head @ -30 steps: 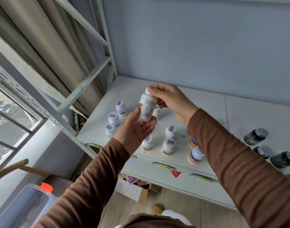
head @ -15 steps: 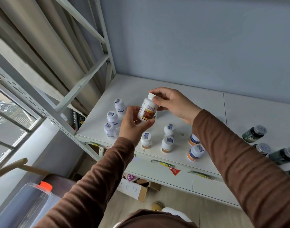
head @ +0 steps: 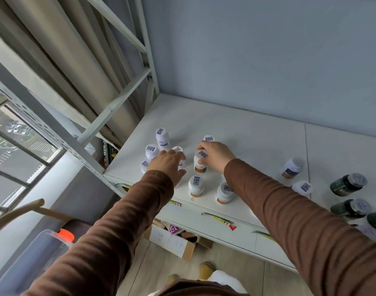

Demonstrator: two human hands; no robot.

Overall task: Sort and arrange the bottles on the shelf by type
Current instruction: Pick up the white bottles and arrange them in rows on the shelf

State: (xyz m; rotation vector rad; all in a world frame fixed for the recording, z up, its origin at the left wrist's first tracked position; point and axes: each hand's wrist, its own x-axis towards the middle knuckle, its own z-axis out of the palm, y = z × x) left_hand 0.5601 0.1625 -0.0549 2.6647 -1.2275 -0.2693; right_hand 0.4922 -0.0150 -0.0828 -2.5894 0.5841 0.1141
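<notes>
My right hand grips the cap of an orange-banded white bottle standing mid-shelf, twelve o'clock of its two matching bottles, while my left hand rests open at nine o'clock; I should release gently, keeping it upright.

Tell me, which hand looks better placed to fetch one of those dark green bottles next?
Probably the right. The right hand holds the cap of a white bottle and is on the side where the dark green bottles stand. The left hand is over the white bottles, farther from them.
</notes>
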